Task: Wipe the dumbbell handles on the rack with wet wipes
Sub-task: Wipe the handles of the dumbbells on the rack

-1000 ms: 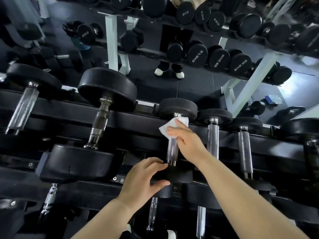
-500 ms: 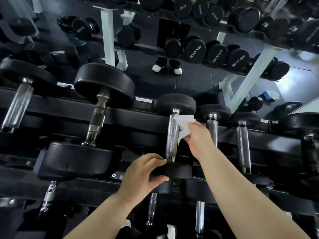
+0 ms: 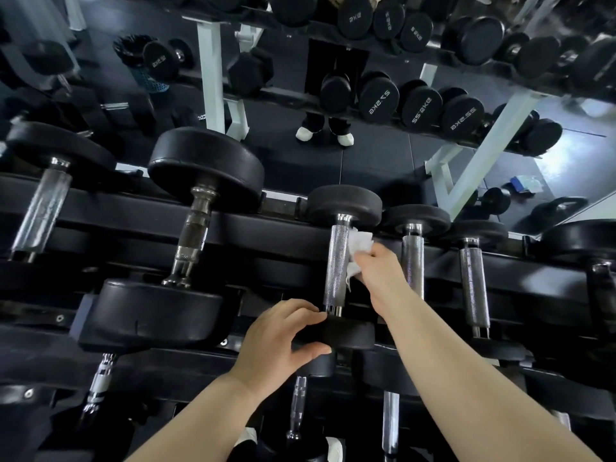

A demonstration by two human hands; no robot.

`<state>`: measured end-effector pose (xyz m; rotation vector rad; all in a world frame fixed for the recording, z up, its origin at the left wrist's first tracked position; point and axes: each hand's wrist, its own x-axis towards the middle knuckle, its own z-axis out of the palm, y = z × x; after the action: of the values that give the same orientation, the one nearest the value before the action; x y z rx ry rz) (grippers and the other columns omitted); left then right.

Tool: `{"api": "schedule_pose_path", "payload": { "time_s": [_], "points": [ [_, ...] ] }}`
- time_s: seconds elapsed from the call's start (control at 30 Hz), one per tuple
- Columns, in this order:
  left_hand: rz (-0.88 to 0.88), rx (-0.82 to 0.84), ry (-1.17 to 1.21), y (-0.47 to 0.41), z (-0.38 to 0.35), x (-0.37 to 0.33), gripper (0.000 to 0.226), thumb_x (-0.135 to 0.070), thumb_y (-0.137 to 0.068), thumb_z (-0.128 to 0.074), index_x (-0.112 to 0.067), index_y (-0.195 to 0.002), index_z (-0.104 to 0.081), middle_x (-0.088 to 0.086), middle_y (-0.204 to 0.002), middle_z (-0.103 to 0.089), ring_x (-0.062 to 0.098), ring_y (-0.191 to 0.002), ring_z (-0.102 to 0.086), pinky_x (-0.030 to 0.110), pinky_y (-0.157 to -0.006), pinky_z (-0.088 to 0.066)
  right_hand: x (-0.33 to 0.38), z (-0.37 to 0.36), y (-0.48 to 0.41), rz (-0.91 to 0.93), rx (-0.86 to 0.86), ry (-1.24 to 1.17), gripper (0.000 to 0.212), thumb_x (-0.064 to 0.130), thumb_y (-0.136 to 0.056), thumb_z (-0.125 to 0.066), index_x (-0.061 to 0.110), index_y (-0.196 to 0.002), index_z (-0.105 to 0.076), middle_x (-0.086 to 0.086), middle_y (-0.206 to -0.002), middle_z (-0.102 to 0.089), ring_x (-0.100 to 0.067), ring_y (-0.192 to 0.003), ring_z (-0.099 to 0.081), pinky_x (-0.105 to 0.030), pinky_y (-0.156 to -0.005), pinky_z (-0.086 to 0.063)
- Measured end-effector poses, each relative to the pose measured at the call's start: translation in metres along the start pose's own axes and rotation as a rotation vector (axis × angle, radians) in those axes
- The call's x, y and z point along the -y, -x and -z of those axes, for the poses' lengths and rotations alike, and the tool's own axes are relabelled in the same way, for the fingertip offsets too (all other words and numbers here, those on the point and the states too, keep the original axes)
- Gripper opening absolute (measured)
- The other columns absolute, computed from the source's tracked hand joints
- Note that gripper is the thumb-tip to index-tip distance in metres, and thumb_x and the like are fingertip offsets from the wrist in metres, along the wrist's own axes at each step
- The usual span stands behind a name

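Note:
A small dumbbell lies across the black rack (image 3: 253, 235), its knurled chrome handle (image 3: 336, 265) running up and down in view. My right hand (image 3: 383, 271) pinches a crumpled white wet wipe (image 3: 358, 250) against the right side of that handle, near its top. My left hand (image 3: 283, 341) grips the near black head (image 3: 346, 335) of the same dumbbell, fingers over its top edge and thumb underneath. The far head (image 3: 343, 203) rests on the rack's back rail.
More chrome handles (image 3: 412, 261) (image 3: 473, 281) stand just right of my right hand. A large dumbbell (image 3: 196, 228) lies to the left. Lower-tier handles (image 3: 297, 405) show beneath my arms. A mirror behind reflects racks and a standing person's legs (image 3: 325, 121).
My right hand with the wipe has come off the front of the handle and moved to its right side. My left hand stays on the near head.

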<state>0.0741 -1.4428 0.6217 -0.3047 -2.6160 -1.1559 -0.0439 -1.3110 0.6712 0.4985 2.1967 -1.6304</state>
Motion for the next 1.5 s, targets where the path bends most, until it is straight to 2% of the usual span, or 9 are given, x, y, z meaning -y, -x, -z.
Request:
{"api": "schedule_pose_path", "payload": {
  "time_s": [0.27, 0.4, 0.6, 0.7, 0.83, 1.0, 1.17, 1.33, 1.5],
  "points": [
    [0.262, 0.057, 0.266, -0.017, 0.013, -0.011, 0.050, -0.055, -0.067, -0.047, -0.023, -0.097, -0.071, -0.037, -0.086, -0.058, -0.020, -0.094, -0.049, -0.001, -0.082, -0.034, -0.006, 0.041, 0.028, 0.064, 0.239, 0.032, 0.025, -0.002, -0.090, -0.045, 0.017, -0.080, -0.059, -0.002, -0.081, -0.063, -0.013, -0.076, -0.057, -0.028, -0.080, -0.045],
    [0.353, 0.042, 0.299, -0.048, 0.021, -0.024, 0.051, -0.029, -0.081, -0.064, -0.025, -0.129, -0.047, -0.026, -0.106, -0.048, -0.009, -0.101, -0.046, 0.010, -0.090, -0.034, 0.004, 0.037, 0.036, 0.064, 0.323, -0.066, 0.021, 0.001, -0.089, -0.048, 0.015, -0.083, -0.063, -0.004, -0.082, -0.065, -0.017, -0.076, -0.060, -0.030, -0.080, -0.048],
    [0.522, -0.016, 0.540, -0.066, 0.022, -0.029, 0.020, -0.008, -0.080, -0.068, -0.023, -0.074, -0.057, -0.009, -0.073, -0.059, 0.005, -0.068, -0.053, 0.010, -0.064, -0.043, 0.006, 0.023, 0.043, 0.067, 0.379, -0.136, 0.019, 0.004, -0.090, -0.049, 0.015, -0.085, -0.064, -0.005, -0.085, -0.068, -0.020, -0.082, -0.062, -0.038, -0.087, -0.048],
    [0.597, -0.181, 0.612, -0.066, 0.028, -0.024, 0.023, -0.005, -0.082, -0.064, -0.018, -0.066, -0.053, -0.004, -0.066, -0.054, 0.008, -0.062, -0.048, 0.018, -0.060, -0.041, 0.001, 0.019, 0.043, 0.150, 0.256, -0.043, 0.014, 0.014, -0.091, -0.051, 0.021, -0.092, -0.063, 0.002, -0.096, -0.065, -0.013, -0.091, -0.059, -0.030, -0.089, -0.046],
    [0.739, -0.385, 0.499, -0.067, 0.043, -0.013, 0.020, -0.016, -0.086, -0.059, -0.020, -0.069, -0.048, -0.008, -0.068, -0.050, 0.004, -0.060, -0.045, 0.005, -0.044, -0.035, -0.026, 0.014, 0.051, 0.418, 0.087, 0.395, 0.019, 0.008, -0.089, -0.053, 0.013, -0.102, -0.066, 0.007, -0.099, -0.058, -0.007, -0.098, -0.051, -0.008, -0.082, -0.033],
    [0.811, -0.262, 0.385, -0.077, 0.033, -0.002, 0.016, -0.019, -0.085, -0.057, -0.016, -0.072, -0.050, -0.008, -0.069, -0.050, 0.004, -0.060, -0.045, 0.003, -0.043, -0.034, -0.063, 0.006, 0.067, 0.565, 0.039, 0.538, 0.030, 0.025, -0.094, -0.043, 0.010, -0.111, -0.063, 0.013, -0.112, -0.048, -0.002, -0.111, -0.038, 0.007, -0.088, -0.017],
    [0.841, -0.028, 0.427, -0.102, 0.011, -0.010, 0.012, -0.023, -0.086, -0.059, -0.014, -0.081, -0.053, -0.007, -0.070, -0.050, 0.007, -0.062, -0.046, 0.014, -0.050, -0.035, -0.080, -0.004, 0.066, 0.662, -0.029, 0.519, 0.060, 0.045, -0.084, -0.022, 0.009, -0.111, -0.063, 0.013, -0.125, -0.041, -0.005, -0.120, -0.033, -0.023, -0.104, -0.021],
    [0.823, -0.015, 0.512, -0.130, 0.007, -0.016, 0.029, -0.022, -0.084, -0.064, -0.018, -0.063, -0.043, -0.004, -0.063, -0.044, 0.006, -0.055, -0.040, 0.015, -0.048, -0.033, -0.080, -0.005, 0.064, 0.658, -0.035, 0.482, 0.061, 0.046, -0.083, -0.021, 0.010, -0.104, -0.065, 0.016, -0.125, -0.039, -0.002, -0.123, -0.025, -0.022, -0.105, -0.017],
    [0.782, 0.268, 0.396, -0.097, 0.000, -0.007, 0.034, -0.021, -0.082, -0.068, -0.017, -0.061, -0.041, -0.004, -0.058, -0.042, 0.008, -0.052, -0.036, 0.020, -0.048, -0.030, -0.083, -0.006, 0.061, 0.672, -0.053, 0.491, 0.068, 0.056, -0.086, -0.023, 0.006, -0.101, -0.066, 0.013, -0.125, -0.039, -0.008, -0.122, -0.030, -0.028, -0.105, -0.021]
  ]
}}
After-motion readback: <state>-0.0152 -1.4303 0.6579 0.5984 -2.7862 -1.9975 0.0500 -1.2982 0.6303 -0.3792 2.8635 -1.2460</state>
